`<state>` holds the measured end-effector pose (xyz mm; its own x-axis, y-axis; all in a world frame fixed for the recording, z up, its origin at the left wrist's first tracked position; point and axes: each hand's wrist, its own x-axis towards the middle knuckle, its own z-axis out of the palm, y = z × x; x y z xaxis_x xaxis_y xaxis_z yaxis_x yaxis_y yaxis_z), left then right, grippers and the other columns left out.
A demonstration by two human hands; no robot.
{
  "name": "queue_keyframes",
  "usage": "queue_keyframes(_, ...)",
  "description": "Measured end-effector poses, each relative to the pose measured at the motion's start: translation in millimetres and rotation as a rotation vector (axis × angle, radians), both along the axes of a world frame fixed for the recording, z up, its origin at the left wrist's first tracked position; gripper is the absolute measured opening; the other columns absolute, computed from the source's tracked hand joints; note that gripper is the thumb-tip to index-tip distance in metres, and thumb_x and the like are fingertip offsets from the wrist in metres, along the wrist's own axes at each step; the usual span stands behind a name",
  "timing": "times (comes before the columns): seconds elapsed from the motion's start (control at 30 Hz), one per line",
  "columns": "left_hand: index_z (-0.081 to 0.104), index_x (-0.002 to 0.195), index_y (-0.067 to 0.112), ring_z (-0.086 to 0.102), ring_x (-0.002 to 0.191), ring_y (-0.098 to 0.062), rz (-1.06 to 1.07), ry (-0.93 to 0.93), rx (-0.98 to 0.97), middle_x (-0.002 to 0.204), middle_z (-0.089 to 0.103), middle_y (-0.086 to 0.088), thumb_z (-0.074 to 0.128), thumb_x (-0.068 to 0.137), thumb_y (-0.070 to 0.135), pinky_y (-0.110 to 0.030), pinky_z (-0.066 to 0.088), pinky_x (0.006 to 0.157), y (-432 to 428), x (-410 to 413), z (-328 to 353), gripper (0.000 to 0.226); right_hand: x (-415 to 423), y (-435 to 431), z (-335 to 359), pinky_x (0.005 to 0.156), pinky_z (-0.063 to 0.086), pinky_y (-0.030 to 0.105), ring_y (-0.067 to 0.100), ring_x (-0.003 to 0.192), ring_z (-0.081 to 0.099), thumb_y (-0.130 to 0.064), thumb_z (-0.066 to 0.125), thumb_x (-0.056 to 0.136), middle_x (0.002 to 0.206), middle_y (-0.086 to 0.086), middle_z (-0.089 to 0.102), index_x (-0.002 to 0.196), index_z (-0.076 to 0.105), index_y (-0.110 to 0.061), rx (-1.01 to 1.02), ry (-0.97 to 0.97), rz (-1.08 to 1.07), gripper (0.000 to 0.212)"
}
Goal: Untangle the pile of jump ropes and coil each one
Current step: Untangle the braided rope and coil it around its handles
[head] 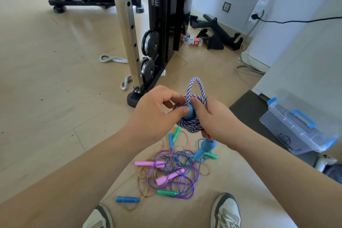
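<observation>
Both busy | my left hand [157, 114] pinches blue handle [190, 112] | my right hand [214, 119] clamps striped rope coil [190, 125] | tangled pile [173, 171] below

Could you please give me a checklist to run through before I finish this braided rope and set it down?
1. Braided rope coil gripped by the right hand: ok.
2. Upper blue handle pinched by the left hand against the coil: ok.
3. Top loop wound in: not ok, it sticks out above the coil.
4. Lower blue handle secured: not ok, it dangles below the right hand.
5. Lower blue handle clear of the floor pile: cannot tell.
6. Floor pile untangled: not ok, the thin ropes are knotted together.
</observation>
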<state>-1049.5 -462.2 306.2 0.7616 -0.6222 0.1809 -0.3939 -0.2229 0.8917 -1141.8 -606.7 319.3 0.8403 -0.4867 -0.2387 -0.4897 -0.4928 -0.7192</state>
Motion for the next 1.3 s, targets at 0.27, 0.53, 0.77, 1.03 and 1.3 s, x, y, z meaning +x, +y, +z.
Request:
queue_keyframes(0.27, 0.053, 0.132, 0.029, 0.059, 0.112, -0.005, 0.045, 0.195, 0.038, 0.127, 0.057, 0.014, 0.082, 0.081, 0.030, -0.027, 0.054, 0.086, -3.3, -5.2, -7.3, 0.059, 3.4, -1.3, -0.4, 0.041, 0.041, 0.023, 0.010, 0.035, 0.049, -0.049, 0.041, 0.106, 0.057, 0.002, 0.057, 0.093, 0.048, -0.015, 0.008, -0.128, -0.050, 0.037)
queue_keyframes(0.53, 0.066, 0.113, 0.021, 0.071, 0.076, -0.002, 0.014, 0.428, -0.025, 0.094, 0.076, 0.004, 0.076, 0.085, 0.008, -0.015, 0.056, 0.066, -0.1, -3.5, 7.2, 0.032, 3.0, 6.1, 3.7, 0.048, 0.046, 0.019, 0.008, 0.040, 0.053, -0.038, 0.047, 0.106, 0.059, -0.002, 0.058, 0.099, 0.054, -0.017, -0.028, -0.221, 0.082, 0.023)
queue_keyframes(0.77, 0.070, 0.116, 0.015, 0.073, 0.087, -0.009, -0.119, 0.452, -0.052, 0.101, 0.078, -0.004, 0.076, 0.082, -0.004, -0.022, 0.060, 0.077, 5.7, 6.4, 13.8, 0.039, 3.6, 0.9, -0.6, 0.060, 0.042, 0.025, 0.000, 0.050, 0.055, -0.041, 0.048, 0.105, 0.057, -0.022, 0.060, 0.091, 0.053, -0.035, -0.019, -0.241, 0.130, 0.016)
queue_keyframes(1.03, 0.072, 0.097, 0.018, 0.063, 0.072, -0.013, -0.003, 0.294, 0.118, 0.087, 0.074, -0.008, 0.066, 0.079, -0.002, -0.028, 0.054, 0.062, 2.7, 4.1, 4.8, 0.028, 4.8, 6.3, -4.7, 0.060, 0.047, 0.024, -0.001, 0.059, 0.059, -0.045, 0.050, 0.103, 0.077, -0.008, 0.062, 0.107, 0.056, -0.025, -0.085, -0.139, 0.246, 0.021)
queue_keyframes(1.3, 0.069, 0.119, 0.016, 0.072, 0.102, -0.025, -0.229, 0.528, 0.034, 0.107, 0.077, -0.007, 0.071, 0.084, -0.007, -0.039, 0.057, 0.092, 6.8, 9.2, 11.2, 0.041, -2.1, -1.5, 1.9, 0.054, 0.054, 0.034, 0.019, 0.053, 0.062, -0.042, 0.047, 0.105, 0.071, 0.007, 0.066, 0.097, 0.053, -0.033, 0.063, -0.163, 0.231, 0.013)
